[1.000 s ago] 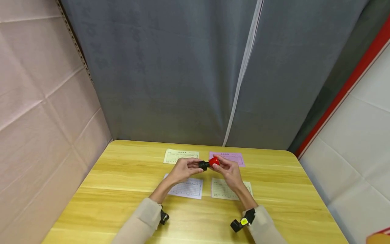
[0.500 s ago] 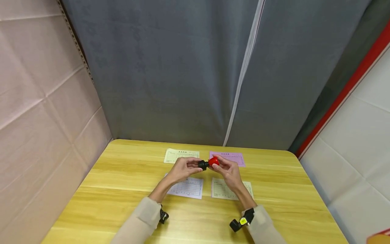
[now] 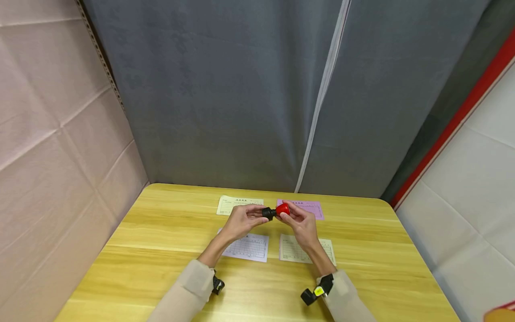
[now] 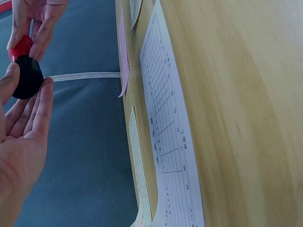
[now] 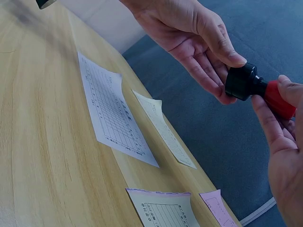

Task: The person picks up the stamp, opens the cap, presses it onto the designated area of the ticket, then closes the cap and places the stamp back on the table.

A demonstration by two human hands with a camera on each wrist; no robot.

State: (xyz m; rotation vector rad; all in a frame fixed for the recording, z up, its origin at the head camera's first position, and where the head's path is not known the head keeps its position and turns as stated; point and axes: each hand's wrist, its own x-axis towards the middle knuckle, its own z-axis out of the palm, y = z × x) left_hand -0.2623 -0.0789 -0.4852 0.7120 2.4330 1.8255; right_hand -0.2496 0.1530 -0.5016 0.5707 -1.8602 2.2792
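Note:
A stamp with a red handle (image 3: 283, 209) and a round black end (image 5: 240, 82) is held level between both hands above the table. My left hand (image 3: 240, 222) pinches the black end between thumb and fingertips. From the other side, the thumb and fingers of my right hand (image 3: 304, 227) grip the red handle. A narrow black neck shows between the two parts in the right wrist view. Beneath the hands lie a white form (image 3: 251, 248) at front left and a pale green form (image 3: 295, 250) at front right, partly covered by the right forearm.
Behind these lie a pale yellow form (image 3: 237, 202) and a pink form (image 3: 311, 208). The wooden table (image 3: 257, 290) ends at a grey curtain (image 3: 225, 112). Pale panels stand at both sides.
Both hands and the stamp have risen slightly in the head view, and the stamp lies a little more level. The grips stay the same, and the papers have not moved.

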